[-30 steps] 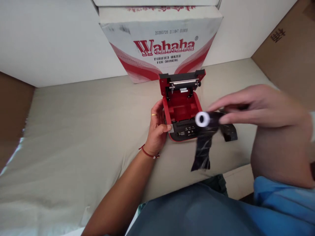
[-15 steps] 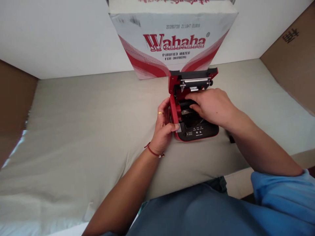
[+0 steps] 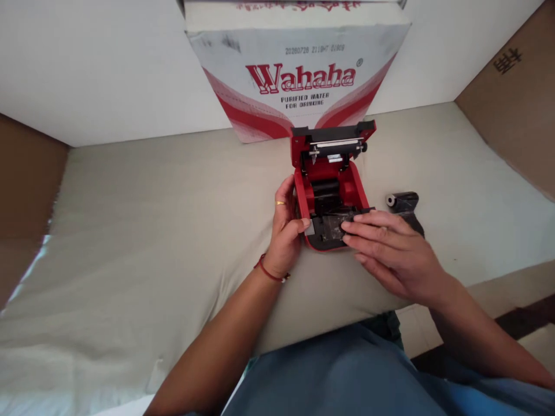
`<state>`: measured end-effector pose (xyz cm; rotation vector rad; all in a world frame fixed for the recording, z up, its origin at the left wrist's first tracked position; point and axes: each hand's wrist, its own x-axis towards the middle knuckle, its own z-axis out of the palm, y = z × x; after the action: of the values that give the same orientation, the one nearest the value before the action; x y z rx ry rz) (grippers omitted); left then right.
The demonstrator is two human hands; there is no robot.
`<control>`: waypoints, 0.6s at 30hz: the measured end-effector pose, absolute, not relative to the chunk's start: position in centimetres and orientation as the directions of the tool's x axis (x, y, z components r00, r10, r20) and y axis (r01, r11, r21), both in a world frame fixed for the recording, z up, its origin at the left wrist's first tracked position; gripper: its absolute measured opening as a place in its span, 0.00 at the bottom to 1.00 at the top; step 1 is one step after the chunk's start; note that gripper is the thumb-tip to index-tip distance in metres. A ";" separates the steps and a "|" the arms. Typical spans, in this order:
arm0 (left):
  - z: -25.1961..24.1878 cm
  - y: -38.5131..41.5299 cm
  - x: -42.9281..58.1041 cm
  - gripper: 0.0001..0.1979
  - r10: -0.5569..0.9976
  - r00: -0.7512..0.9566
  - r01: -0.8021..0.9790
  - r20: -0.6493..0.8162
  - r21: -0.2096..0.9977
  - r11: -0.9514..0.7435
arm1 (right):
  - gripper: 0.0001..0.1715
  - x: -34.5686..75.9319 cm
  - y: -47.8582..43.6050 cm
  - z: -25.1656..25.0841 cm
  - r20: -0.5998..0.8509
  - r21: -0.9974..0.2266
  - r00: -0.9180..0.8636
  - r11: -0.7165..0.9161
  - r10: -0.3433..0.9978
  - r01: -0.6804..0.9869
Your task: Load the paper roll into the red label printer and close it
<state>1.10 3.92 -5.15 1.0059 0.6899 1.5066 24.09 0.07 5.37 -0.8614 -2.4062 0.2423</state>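
A small red and black label printer (image 3: 359, 184) stands on the cloth with its lid (image 3: 333, 134) tipped up and back. My left hand (image 3: 286, 234) grips its left side, thumb on the front corner and fingers along the outer wall. Inside the bay lies a black ribbon roll (image 3: 326, 188). Shiny dark ribbon film (image 3: 333, 226) runs from it over the front panel. My right hand (image 3: 392, 248) has its fingertips on the film at the front right; the thumb's hold is partly hidden. Beyond that hand rests a second black roll (image 3: 403, 201) with loose film.
A white and red Wahaha water carton (image 3: 299, 63) stands behind the printer against the white wall. Brown cardboard (image 3: 511, 110) rises at the right, and more brown board (image 3: 30, 196) at the left. A beige cloth (image 3: 151, 231) covers the surface.
My right hand has come out of the bay toward the front right, and film now lies over the front panel. The second black roll has come into sight. My left hand keeps its hold.
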 end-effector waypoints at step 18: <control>-2.1 -0.1 1.8 0.51 0.949 -0.048 0.015 0.311 0.950 -0.311 | 0.30 23.8 9.2 4.8 0.334 -0.894 0.037 0.304 0.942 0.328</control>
<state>1.76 -0.11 -2.09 1.4206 1.0846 1.4747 23.75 9.23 4.78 -1.2214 -1.5058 0.7235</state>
